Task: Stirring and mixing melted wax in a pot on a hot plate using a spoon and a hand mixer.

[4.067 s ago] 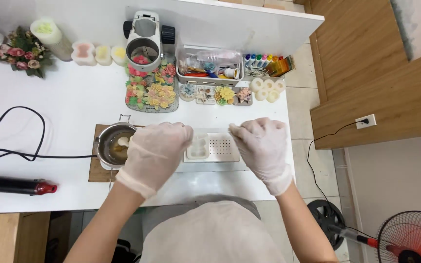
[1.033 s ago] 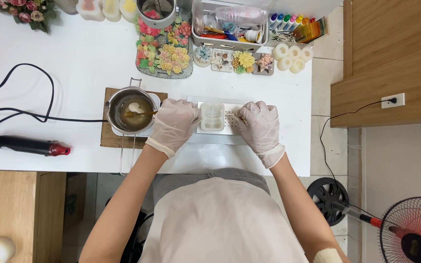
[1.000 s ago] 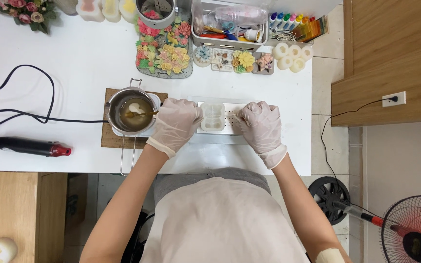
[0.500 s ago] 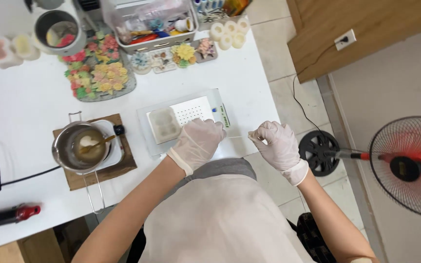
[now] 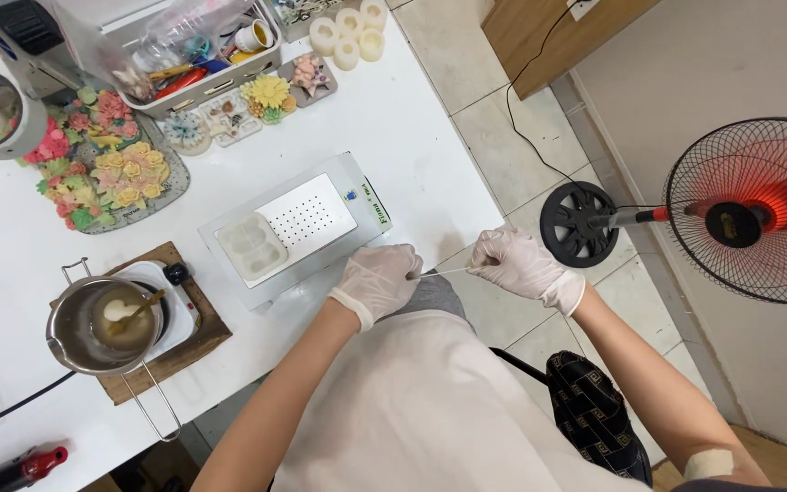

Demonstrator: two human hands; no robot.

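Left hand [image 5: 377, 281] and right hand [image 5: 514, 261] each pinch one thin white strand [image 5: 444, 271] stretched between them

Thin whitish gloves on left hand [image 5: 378, 281] and right hand [image 5: 514, 262], perhaps a pale apron

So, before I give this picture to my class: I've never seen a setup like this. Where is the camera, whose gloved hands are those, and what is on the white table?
The camera sits on the person's head and looks down, so both gloved hands are their own. The left hand and right hand pinch the ends of a thin white string stretched between them, just off the edge of the white table. On the table lie a white box with a dotted metal plate bearing a pale mould, a metal pot of melted stuff on a small hotplate, a tray of coloured flower shapes and a bin of tools. A standing fan is on the floor.
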